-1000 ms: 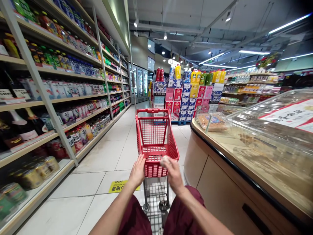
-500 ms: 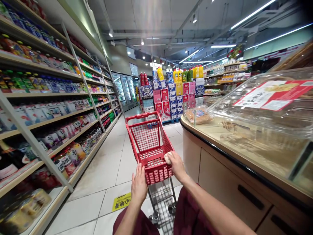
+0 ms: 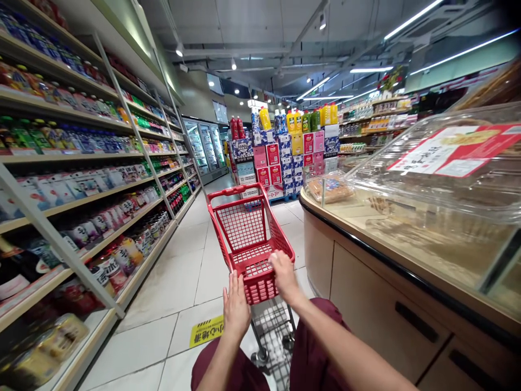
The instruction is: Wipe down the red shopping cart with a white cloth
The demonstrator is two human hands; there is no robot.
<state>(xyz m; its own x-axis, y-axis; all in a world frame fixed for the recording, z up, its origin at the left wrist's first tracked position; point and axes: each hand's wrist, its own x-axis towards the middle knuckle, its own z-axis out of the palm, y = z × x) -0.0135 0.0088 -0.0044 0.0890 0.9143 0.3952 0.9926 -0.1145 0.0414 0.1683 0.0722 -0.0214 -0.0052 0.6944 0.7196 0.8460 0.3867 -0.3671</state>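
A red plastic shopping cart basket (image 3: 260,290) on a metal lower frame stands in front of my knees. My left hand (image 3: 236,308) lies flat against its near left corner, fingers stretched out and holding nothing. Over the near edge, towards the right, is my right hand (image 3: 284,274), its fingers closed around a small crumpled white wipe (image 3: 272,260). Only a bit of the wipe shows past the fingers. Inside the basket the red grid floor is visible.
Drink shelves (image 3: 77,155) line the left side. A counter (image 3: 366,282) with clear plastic food boxes (image 3: 456,157) curves along the right. Ahead stand stacked drink cartons (image 3: 285,160) and glass-door fridges (image 3: 207,146). A yellow floor sign (image 3: 205,331) lies near my left knee.
My right hand has slid left along the near edge of the basket, and less of the wipe shows now. The left hand stays at the left corner.
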